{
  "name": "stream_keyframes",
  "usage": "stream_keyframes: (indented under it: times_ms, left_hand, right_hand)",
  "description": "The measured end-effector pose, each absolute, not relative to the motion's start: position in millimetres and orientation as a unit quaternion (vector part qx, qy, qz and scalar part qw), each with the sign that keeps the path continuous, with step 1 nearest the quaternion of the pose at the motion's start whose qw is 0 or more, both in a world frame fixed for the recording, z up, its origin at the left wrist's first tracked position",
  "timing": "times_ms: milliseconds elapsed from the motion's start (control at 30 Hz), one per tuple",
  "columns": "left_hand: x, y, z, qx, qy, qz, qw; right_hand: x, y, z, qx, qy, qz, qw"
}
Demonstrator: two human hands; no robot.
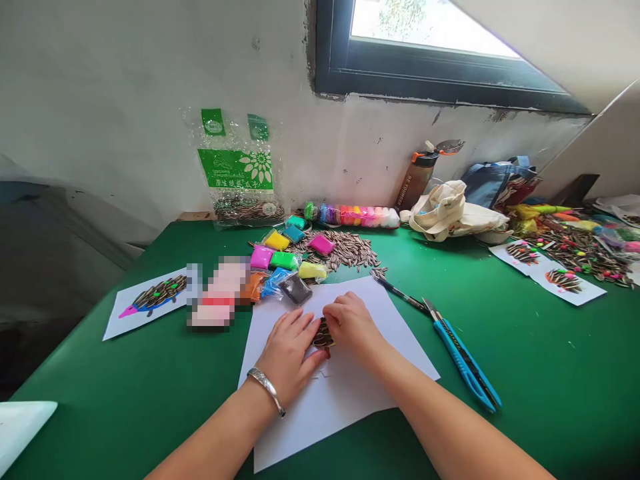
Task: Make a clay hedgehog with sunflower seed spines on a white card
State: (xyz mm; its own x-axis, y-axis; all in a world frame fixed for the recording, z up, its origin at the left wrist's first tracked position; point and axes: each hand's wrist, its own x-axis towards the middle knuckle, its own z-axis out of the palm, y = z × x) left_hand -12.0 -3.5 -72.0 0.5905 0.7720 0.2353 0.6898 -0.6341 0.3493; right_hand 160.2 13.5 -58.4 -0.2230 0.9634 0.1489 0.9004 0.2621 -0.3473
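A white sheet of paper (300, 427) lies on the green table in front of me. On it is a small cluster of striped sunflower seeds (323, 335), partly covered by my hands. My left hand (293, 347), with a silver bangle at the wrist, rests flat with fingers stretched out, thumb and fingertips at the cluster's left side. At the cluster's upper right, my right hand (353, 323) has its fingers pinched together against the seeds; whatever they hold is hidden. Short dark lines are drawn on the paper just below the cluster.
Behind the paper are a pile of sunflower seeds (350, 250) and clay packets (284, 260). Tweezers (400, 292) and a blue-handled cutter (465, 363) lie right. A seed hedgehog picture (153, 298) is left. A seed bag (245, 180) and bottle (416, 180) stand by the wall.
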Motion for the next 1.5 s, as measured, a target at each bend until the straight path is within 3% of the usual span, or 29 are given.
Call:
stream_keyframes:
  times_ms: [400, 667, 1067, 1500]
  left_hand:
    - [-12, -4, -73, 0.883, 0.412, 0.196, 0.105]
    - [-11, -5, -72, 0.884, 0.416, 0.187, 0.104]
    - [-12, -5, -70, 0.884, 0.416, 0.187, 0.105]
    - [-18, -4, -70, 0.880, 0.412, 0.194, 0.133]
  right_hand:
    - [180, 5, -60, -0.610, -0.743, 0.112, 0.252]
    - [174, 1, -54, -0.607, -0.762, 0.102, 0.202]
    - [186, 5, -57, -0.598, -0.756, 0.109, 0.244]
    - [193, 105, -54, -0.632, -0.757, 0.021, 0.165]
